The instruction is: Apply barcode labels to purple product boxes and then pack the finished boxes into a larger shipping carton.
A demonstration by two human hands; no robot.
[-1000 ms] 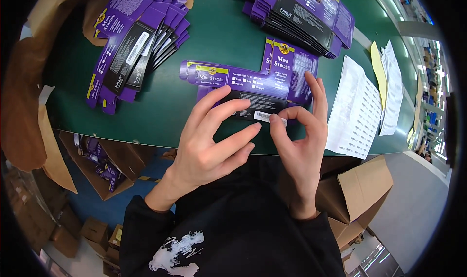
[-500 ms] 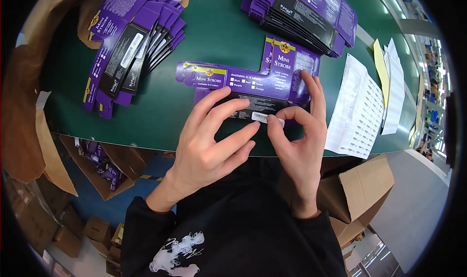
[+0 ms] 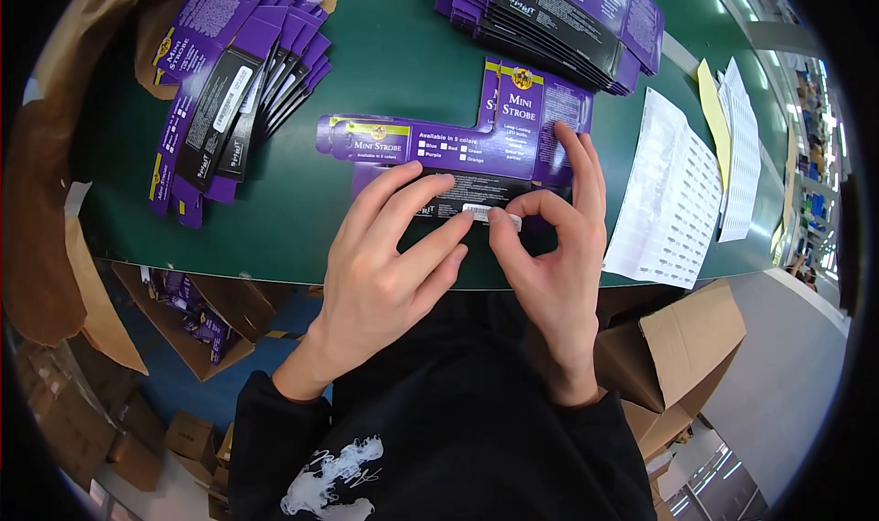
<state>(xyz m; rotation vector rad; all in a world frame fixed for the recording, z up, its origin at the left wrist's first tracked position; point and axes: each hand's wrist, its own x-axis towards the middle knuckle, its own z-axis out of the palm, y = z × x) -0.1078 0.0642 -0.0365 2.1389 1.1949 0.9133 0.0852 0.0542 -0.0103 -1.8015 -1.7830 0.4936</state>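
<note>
A flat, unfolded purple and black box (image 3: 449, 146) lies on the green table in front of me, with at least one more like it showing beneath. On its black lower panel is a small white barcode sticker (image 3: 477, 211). My left hand (image 3: 375, 269) rests on the box with its fingers spread; one fingertip is at the sticker's left end. My right hand (image 3: 558, 246) has its thumb and index finger pinched at the middle of the sticker. Its other fingers stretch over the purple right-hand panel. Whether the sticker's underside is fully stuck is hidden.
Fanned flat boxes with barcode stickers (image 3: 224, 104) lie at the left. Another stack of flat boxes (image 3: 558, 27) is at the far right. Label sheets (image 3: 664, 191) lie on the right, beside yellow paper (image 3: 716, 127). Cardboard boxes (image 3: 682, 347) stand below the table edge.
The whole view has shifted slightly, so table, boxes and papers sit a little further up and left. Both hands keep nearly the same place on the box and sticker.
</note>
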